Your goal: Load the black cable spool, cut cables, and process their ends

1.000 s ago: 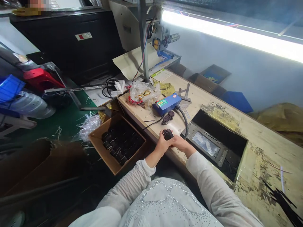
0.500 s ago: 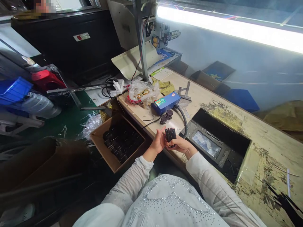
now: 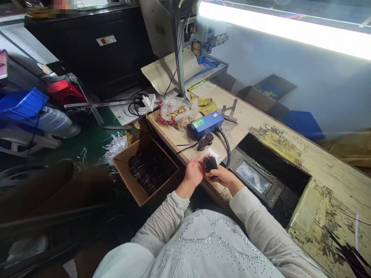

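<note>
Just over the bench edge, both my hands are at one bundle of thin black wire-like strands (image 3: 210, 163). My right hand (image 3: 222, 176) grips its lower right part, thumb across the front. Cupped against the left side is my left hand (image 3: 193, 173), its fingers partly hidden behind the strands. Beyond them, two round black bundles (image 3: 202, 144) stand on end on the bench, beside a blue box-shaped device (image 3: 206, 124) with a ribbed black hose (image 3: 226, 146). To the left, an open cardboard box (image 3: 127, 168) contains several banded black bundles (image 3: 150, 170).
The worn bench (image 3: 327, 170) has a recess with a framed panel (image 3: 255, 177). Farther back lie a plastic bag of small parts (image 3: 178, 112) and metal brackets (image 3: 230, 112). More black strands (image 3: 349, 255) lie at lower right. A metal post (image 3: 180, 69) rises behind, below a bright tube lamp (image 3: 275, 29).
The view has shifted slightly, so the surroundings sit a little farther right. The bundle's strands look more spread at the top, and my left fingers have moved slightly around it.
</note>
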A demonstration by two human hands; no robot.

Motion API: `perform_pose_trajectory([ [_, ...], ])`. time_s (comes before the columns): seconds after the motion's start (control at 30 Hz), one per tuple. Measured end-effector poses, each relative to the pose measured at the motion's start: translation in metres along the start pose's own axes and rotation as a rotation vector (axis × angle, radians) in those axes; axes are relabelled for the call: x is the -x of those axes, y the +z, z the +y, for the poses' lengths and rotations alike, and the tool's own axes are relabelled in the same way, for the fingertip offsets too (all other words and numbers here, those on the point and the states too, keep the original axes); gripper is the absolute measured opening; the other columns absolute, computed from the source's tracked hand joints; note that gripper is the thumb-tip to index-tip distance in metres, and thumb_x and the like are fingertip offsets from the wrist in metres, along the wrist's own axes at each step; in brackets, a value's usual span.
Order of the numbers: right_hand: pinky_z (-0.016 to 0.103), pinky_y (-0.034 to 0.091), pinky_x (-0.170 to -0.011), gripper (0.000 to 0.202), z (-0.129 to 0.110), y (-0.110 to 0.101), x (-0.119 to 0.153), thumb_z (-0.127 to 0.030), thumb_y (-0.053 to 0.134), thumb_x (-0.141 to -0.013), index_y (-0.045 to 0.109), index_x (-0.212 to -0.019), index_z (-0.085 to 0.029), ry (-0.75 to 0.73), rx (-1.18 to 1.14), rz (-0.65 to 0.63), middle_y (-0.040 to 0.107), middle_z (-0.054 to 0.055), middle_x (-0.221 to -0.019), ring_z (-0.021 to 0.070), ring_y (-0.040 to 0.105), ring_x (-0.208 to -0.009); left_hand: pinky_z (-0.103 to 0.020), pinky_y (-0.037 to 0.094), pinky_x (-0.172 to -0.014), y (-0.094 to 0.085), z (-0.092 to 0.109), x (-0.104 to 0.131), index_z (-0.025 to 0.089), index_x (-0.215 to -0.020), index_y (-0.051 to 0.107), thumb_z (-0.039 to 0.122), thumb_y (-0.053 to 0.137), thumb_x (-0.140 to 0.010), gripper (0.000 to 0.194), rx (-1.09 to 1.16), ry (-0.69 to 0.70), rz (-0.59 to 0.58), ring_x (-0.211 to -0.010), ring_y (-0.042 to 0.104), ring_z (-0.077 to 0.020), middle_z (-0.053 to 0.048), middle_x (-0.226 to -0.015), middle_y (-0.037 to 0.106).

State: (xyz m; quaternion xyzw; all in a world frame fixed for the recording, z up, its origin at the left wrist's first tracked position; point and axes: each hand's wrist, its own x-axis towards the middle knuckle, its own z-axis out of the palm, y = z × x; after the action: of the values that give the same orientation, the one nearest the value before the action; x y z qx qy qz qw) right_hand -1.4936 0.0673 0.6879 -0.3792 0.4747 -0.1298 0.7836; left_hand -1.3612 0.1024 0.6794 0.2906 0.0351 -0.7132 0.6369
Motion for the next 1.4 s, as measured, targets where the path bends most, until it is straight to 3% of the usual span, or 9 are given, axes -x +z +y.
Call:
perform_pose_trajectory([
  [0.07,0.025,0.039,-0.059,0.028,0.002,0.001,-0.002,-0.019,0.07,-0.049,0.061,-0.075,-0.017,-0.004,0.009,0.024,0.06,-0.002,-0.066,0.0115,0.052,-0.063,-0.043,0.05,-0.093,0.0,-0.004,0.0,0.014,-0.123,0.053,0.014,0.055,-0.068,0.055,0.02,0.029,0.053,-0.103,0.066,-0.0264,-0.012,-0.108,0.071],
  [0.17,0.025,0.039,-0.059,0.031,0.004,0.003,-0.003,-0.019,0.07,-0.049,0.062,-0.078,-0.017,-0.013,0.011,0.049,0.06,-0.002,-0.066,0.0121,0.053,-0.064,-0.04,0.05,-0.093,-0.002,-0.01,0.001,0.014,-0.134,0.045,0.005,0.051,-0.062,0.073,0.01,0.079,0.127,-0.099,0.067,-0.0232,-0.01,-0.104,0.072],
  [0.37,0.024,0.041,-0.059,0.029,0.006,0.009,-0.003,-0.02,0.07,-0.049,0.063,-0.077,-0.017,0.004,0.021,0.089,0.061,-0.002,-0.065,0.012,0.055,-0.064,-0.034,0.05,-0.093,-0.006,-0.013,0.001,0.016,-0.135,0.049,0.004,0.052,-0.067,0.069,-0.048,0.143,0.151,-0.094,0.067,-0.019,-0.007,-0.098,0.072],
  [0.73,0.023,0.04,-0.058,0.025,0.004,0.006,0.004,-0.02,0.072,-0.048,0.06,-0.07,-0.017,-0.026,-0.036,0.088,0.06,-0.002,-0.067,0.0112,0.052,-0.064,-0.041,0.05,-0.094,-0.014,0.009,-0.001,0.02,-0.148,0.023,0.001,0.052,-0.077,0.079,-0.016,0.15,0.071,-0.106,0.067,-0.0232,-0.015,-0.118,0.068],
  [0.97,0.025,0.04,-0.063,0.03,-0.006,0.01,0.001,-0.022,0.069,-0.049,0.064,-0.078,-0.017,-0.067,0.101,0.104,0.062,-0.001,-0.072,0.0127,0.053,-0.07,-0.036,0.052,-0.092,-0.01,0.003,0.0,0.015,-0.142,0.037,0.0,0.047,-0.08,0.064,-0.042,0.11,0.102,-0.095,0.069,-0.019,-0.012,-0.106,0.072],
  [1.13,0.024,0.035,-0.056,0.024,-0.003,0.014,-0.001,-0.024,0.067,-0.049,0.059,-0.07,-0.017,-0.027,0.173,0.081,0.057,-0.003,-0.063,0.0111,0.048,-0.061,-0.041,0.049,-0.098,-0.01,0.001,-0.003,0.014,-0.133,0.043,0.004,0.048,-0.084,0.051,-0.027,0.116,0.095,-0.103,0.068,-0.0214,-0.013,-0.108,0.072],
  [1.27,0.023,0.036,-0.057,0.024,0.002,0.015,0.002,-0.024,0.066,-0.048,0.059,-0.069,-0.016,-0.001,0.204,0.062,0.057,-0.003,-0.062,0.0113,0.049,-0.062,-0.043,0.048,-0.099,-0.014,0.002,-0.007,0.014,-0.118,0.051,0.005,0.053,-0.081,0.038,-0.025,0.115,0.094,-0.104,0.068,-0.0232,-0.014,-0.109,0.071],
  [1.4,0.024,0.038,-0.058,0.026,0.001,0.01,0.008,-0.025,0.067,-0.047,0.057,-0.07,-0.017,-0.006,0.194,0.063,0.057,-0.002,-0.064,0.0116,0.05,-0.063,-0.038,0.05,-0.097,-0.02,0.005,-0.01,0.014,-0.098,0.058,0.004,0.054,-0.079,0.022,-0.027,0.113,0.104,-0.096,0.07,-0.0201,-0.011,-0.097,0.073],
])
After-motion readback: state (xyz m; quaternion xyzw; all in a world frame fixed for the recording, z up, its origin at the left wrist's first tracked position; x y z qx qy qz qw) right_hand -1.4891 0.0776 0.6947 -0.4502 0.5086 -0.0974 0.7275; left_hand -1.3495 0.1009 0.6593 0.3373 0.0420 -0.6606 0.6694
